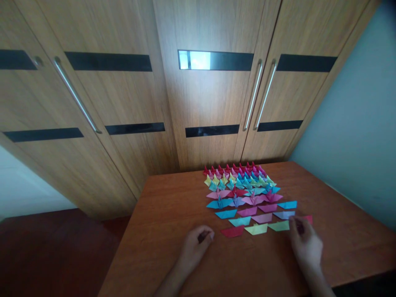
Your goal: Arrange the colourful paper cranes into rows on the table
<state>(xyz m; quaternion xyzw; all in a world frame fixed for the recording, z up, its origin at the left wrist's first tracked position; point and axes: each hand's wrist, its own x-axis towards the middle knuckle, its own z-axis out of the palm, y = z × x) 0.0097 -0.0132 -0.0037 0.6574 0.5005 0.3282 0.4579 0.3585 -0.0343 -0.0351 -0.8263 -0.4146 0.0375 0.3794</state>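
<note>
On the counter (167, 202), the rightmost green folded paper (279, 226), seemingly light, easily creased and best edge-held, is being bordered by the right hand (307, 245), its grip unclear, while the left hand (195, 246) is being held grip pressed together.

Free tabletop (173, 198) left of paper cranes (236, 192)

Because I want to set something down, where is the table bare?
The table is bare left and right of the origami cranes, and between left hand and right hand, in front of the folded papers. Crowded: among the cranes, toward the wardrobe.
</note>
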